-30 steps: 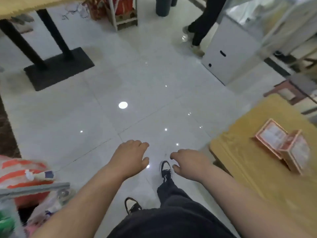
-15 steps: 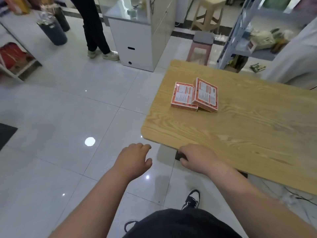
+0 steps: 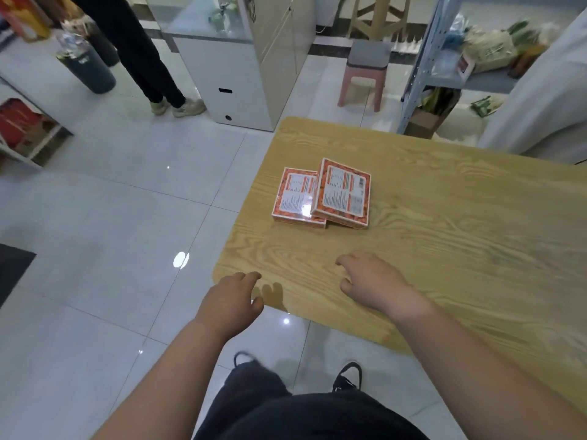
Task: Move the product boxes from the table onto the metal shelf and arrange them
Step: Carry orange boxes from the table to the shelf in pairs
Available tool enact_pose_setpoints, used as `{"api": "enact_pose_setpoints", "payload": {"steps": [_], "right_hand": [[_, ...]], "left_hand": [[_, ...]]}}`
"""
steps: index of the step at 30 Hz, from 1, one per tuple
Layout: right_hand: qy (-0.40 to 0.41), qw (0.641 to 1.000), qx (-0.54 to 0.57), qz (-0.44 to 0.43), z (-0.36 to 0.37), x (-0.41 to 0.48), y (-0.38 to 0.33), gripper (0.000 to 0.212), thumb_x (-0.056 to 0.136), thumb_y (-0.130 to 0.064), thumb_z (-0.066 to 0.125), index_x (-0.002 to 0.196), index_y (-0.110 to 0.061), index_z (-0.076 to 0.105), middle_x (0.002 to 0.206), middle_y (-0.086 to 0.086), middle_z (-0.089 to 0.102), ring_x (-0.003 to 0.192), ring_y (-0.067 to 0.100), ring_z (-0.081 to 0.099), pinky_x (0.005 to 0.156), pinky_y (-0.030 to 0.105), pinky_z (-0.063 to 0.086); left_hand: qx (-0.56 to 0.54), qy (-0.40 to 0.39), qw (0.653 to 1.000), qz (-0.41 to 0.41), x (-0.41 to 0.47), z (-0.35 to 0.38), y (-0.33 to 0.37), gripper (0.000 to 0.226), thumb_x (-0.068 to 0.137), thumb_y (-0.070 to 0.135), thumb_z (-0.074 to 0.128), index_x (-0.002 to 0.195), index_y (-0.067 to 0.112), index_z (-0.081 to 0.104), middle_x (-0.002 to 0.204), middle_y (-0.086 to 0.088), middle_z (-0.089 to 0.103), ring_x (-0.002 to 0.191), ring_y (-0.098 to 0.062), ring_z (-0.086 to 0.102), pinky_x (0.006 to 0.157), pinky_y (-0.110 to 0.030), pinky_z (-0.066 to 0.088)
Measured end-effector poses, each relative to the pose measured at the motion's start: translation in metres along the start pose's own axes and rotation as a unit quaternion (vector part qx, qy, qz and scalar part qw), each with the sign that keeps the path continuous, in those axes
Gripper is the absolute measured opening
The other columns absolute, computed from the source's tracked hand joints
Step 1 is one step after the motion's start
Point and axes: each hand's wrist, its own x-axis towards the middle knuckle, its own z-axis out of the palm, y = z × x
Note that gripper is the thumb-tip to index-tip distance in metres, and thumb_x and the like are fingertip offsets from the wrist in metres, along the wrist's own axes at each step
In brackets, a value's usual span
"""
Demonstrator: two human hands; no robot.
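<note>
Two flat orange product boxes lie on the wooden table [image 3: 444, 236]. The left box [image 3: 295, 198] is flat on the wood, and the right box [image 3: 343, 192] overlaps its right edge and lies tilted on it. My left hand [image 3: 232, 300] hovers at the table's near left corner, fingers loosely curled, holding nothing. My right hand [image 3: 371, 281] is over the table just in front of the boxes, fingers relaxed and empty. A grey metal shelf [image 3: 422, 71] stands behind the table at the upper right, with bags and packets on its boards.
A person in dark trousers [image 3: 139, 55] stands at the upper left beside a white cabinet [image 3: 235, 81]. A pink stool [image 3: 365, 77] stands between cabinet and shelf. A dark cylinder bin [image 3: 89, 71] and a low rack [image 3: 25, 131] are at the left. White cloth [image 3: 540, 106] fills the right edge.
My view has swung from the floor round to the table, and I have stepped closer. Both hands have moved forward, the right one from the table's edge to over its top.
</note>
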Motion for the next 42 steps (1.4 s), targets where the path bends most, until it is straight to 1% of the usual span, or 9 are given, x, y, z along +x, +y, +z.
{"api": "enact_pose_setpoints", "payload": {"steps": [8, 12, 16, 19, 26, 31, 35, 39, 42], "right_hand": [[0.045, 0.993, 0.045, 0.103, -0.024, 0.086, 0.022, 0.088, 0.090, -0.033, 0.062, 0.160, -0.027, 0.009, 0.168, 0.008, 0.001, 0.156, 0.028, 0.004, 0.124, 0.043, 0.021], [0.037, 0.986, 0.055, 0.152, -0.036, 0.125, 0.023, 0.107, 0.083, -0.034, 0.072, 0.161, -0.032, -0.002, 0.168, 0.007, -0.014, 0.155, 0.028, -0.011, 0.125, 0.047, 0.016], [0.004, 0.981, 0.070, 0.178, -0.042, 0.152, 0.022, 0.112, 0.084, -0.041, 0.073, 0.159, -0.035, -0.011, 0.167, 0.002, -0.022, 0.154, 0.029, -0.016, 0.125, 0.051, 0.013], [-0.018, 0.978, 0.075, 0.196, -0.028, 0.155, 0.027, 0.117, 0.083, -0.038, 0.073, 0.155, -0.043, -0.019, 0.166, -0.005, -0.026, 0.154, 0.024, -0.018, 0.124, 0.049, 0.015], [0.000, 0.972, 0.065, 0.226, 0.010, 0.110, 0.042, 0.103, 0.090, -0.021, 0.057, 0.155, -0.043, -0.020, 0.166, -0.003, -0.027, 0.153, 0.027, -0.022, 0.123, 0.054, 0.010], [-0.020, 0.979, 0.021, 0.202, 0.044, 0.063, 0.061, 0.086, 0.099, -0.021, 0.047, 0.158, -0.037, -0.014, 0.166, 0.002, -0.026, 0.150, 0.032, -0.029, 0.124, 0.055, 0.011], [-0.024, 0.985, 0.017, 0.171, 0.062, 0.028, 0.065, 0.073, 0.103, -0.022, 0.036, 0.159, -0.037, -0.009, 0.166, 0.002, -0.027, 0.148, 0.032, -0.033, 0.122, 0.057, 0.004], [-0.042, 0.989, -0.022, 0.142, 0.074, -0.001, 0.071, 0.078, 0.098, -0.039, 0.043, 0.160, -0.034, -0.003, 0.167, 0.004, -0.022, 0.150, 0.035, -0.028, 0.122, 0.061, 0.007], [-0.027, 0.990, -0.058, 0.126, 0.089, -0.030, 0.077, 0.088, 0.081, -0.072, 0.033, 0.159, -0.032, 0.021, 0.169, 0.011, 0.003, 0.154, 0.040, -0.007, 0.116, 0.067, 0.017]], "left_hand": [[0.010, -0.008, 0.994, 0.113, 0.118, -0.016, -0.003, 0.072, 0.087, 0.037, 0.061, 0.151, 0.019, 0.033, 0.145, -0.006, 0.044, 0.133, -0.026, 0.040, 0.103, -0.037, 0.043], [0.051, -0.024, 0.981, 0.188, 0.192, -0.035, 0.005, 0.087, 0.086, 0.043, 0.060, 0.158, 0.020, 0.017, 0.163, -0.013, 0.015, 0.150, -0.035, 0.011, 0.120, -0.045, 0.024], [0.095, -0.034, 0.962, 0.255, 0.258, -0.046, 0.012, 0.095, 0.077, 0.068, 0.029, 0.159, 0.023, 0.012, 0.167, -0.010, 0.002, 0.153, -0.033, -0.002, 0.119, -0.054, 0.019], [0.139, -0.073, 0.949, 0.274, 0.288, -0.040, 0.011, 0.092, 0.087, 0.069, 0.041, 0.159, 0.029, -0.001, 0.166, -0.007, -0.011, 0.152, -0.030, -0.011, 0.121, -0.055, 0.008], [0.179, -0.054, 0.948, 0.258, 0.261, -0.013, -0.001, 0.092, 0.080, 0.078, 0.020, 0.157, 0.035, -0.009, 0.167, -0.009, -0.005, 0.153, -0.031, -0.003, 0.116, -0.065, 0.004], [0.177, 0.000, 0.962, 0.209, 0.204, 0.011, -0.007, 0.094, 0.075, 0.080, 0.033, 0.154, 0.029, 0.029, 0.145, -0.012, 0.045, 0.132, -0.036, 0.039, 0.109, -0.061, 0.022], [0.178, 0.017, 0.972, 0.154, 0.161, 0.034, -0.002, 0.097, 0.065, 0.089, 0.037, 0.141, 0.030, 0.047, 0.128, -0.011, 0.051, 0.126, -0.036, 0.040, 0.105, -0.056, 0.029], [0.129, 0.000, 0.988, 0.087, 0.117, 0.057, 0.010, 0.098, 0.062, 0.091, 0.039, 0.140, 0.032, 0.044, 0.144, -0.008, 0.035, 0.137, -0.039, 0.027, 0.106, -0.053, 0.036], [0.103, 0.002, 0.993, 0.066, 0.073, 0.073, 0.030, 0.099, 0.062, 0.093, 0.042, 0.141, 0.035, 0.040, 0.149, -0.004, 0.030, 0.132, -0.033, 0.032, 0.096, -0.050, 0.043]]}}
